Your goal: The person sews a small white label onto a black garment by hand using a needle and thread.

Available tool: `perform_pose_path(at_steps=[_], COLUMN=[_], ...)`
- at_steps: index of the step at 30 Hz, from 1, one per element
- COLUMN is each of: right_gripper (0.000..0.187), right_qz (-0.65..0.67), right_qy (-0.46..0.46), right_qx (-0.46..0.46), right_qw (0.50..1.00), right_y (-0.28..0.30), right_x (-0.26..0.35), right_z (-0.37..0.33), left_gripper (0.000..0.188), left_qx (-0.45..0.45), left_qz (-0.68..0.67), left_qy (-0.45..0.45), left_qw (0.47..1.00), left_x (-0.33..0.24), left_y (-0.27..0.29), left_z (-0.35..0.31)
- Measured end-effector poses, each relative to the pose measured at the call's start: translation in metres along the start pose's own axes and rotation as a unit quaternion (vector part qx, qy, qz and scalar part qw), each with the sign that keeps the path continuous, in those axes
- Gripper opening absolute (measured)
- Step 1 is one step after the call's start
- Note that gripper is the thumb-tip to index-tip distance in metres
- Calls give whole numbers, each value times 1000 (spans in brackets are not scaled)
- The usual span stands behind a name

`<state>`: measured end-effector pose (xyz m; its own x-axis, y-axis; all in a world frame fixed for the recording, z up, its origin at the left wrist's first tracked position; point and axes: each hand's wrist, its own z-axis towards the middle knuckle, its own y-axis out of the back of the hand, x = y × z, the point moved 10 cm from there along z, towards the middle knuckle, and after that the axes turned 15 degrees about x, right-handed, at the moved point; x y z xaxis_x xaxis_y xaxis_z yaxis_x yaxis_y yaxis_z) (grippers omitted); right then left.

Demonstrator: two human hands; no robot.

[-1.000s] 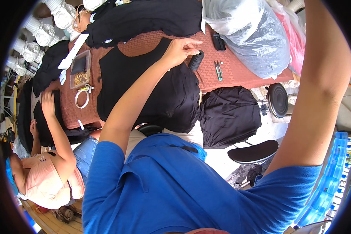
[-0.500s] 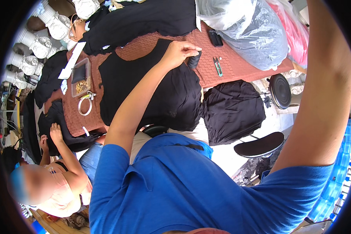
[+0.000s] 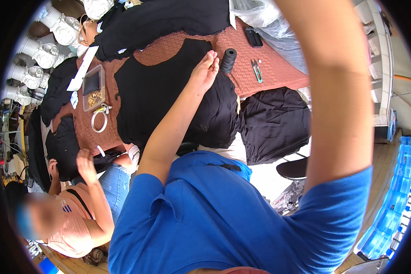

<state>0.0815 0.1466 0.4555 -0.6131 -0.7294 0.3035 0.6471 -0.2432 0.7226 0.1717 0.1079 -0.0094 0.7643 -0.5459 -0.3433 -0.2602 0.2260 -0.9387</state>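
Observation:
My left hand (image 3: 205, 72) is turned partly palm up above the black garment (image 3: 164, 91) spread on the table. Its fingers are drawn together at the tips; anything as fine as thread between them is too small to make out. Just right of the fingertips, a spool of dark thread (image 3: 228, 60) stands upright, apart from the hand. Green-handled thread snips (image 3: 256, 71) lie to the right of the spool. My right arm (image 3: 335, 91) reaches up past the top edge, so its hand is out of sight.
On the brown-covered table (image 3: 278, 61) lie a black case (image 3: 253, 36), a clear box (image 3: 95, 89) and a white ring (image 3: 99, 119). Plastic bags (image 3: 278, 32) sit at upper right. A black-covered seat (image 3: 276, 123) stands below. A co-worker (image 3: 84, 219) handles black cloth at left.
My left hand has left the top of the spool, moving slightly left and turning over. My right arm has swung left across the plastic bags. The co-worker's hand has shifted right.

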Motion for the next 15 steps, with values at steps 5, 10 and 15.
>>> perform_pose_path(at_steps=[5, 10, 15], right_gripper=[13, 15, 26], right_qz=[31, 118, 50], right_qy=[-21, -69, -41], right_qx=[99, 283, 147], right_qw=[994, 949, 987], right_y=[-203, -328, -223], right_x=[20, 33, 59], right_z=[-16, -113, -180], left_gripper=[26, 27, 23], left_qx=[82, -23, -32], left_qz=[-50, -173, -205], left_qy=[-40, -29, -40], left_qw=[995, 984, 977], left_x=[5, 14, 7], left_y=[10, 17, 16], left_z=[3, -4, -7])
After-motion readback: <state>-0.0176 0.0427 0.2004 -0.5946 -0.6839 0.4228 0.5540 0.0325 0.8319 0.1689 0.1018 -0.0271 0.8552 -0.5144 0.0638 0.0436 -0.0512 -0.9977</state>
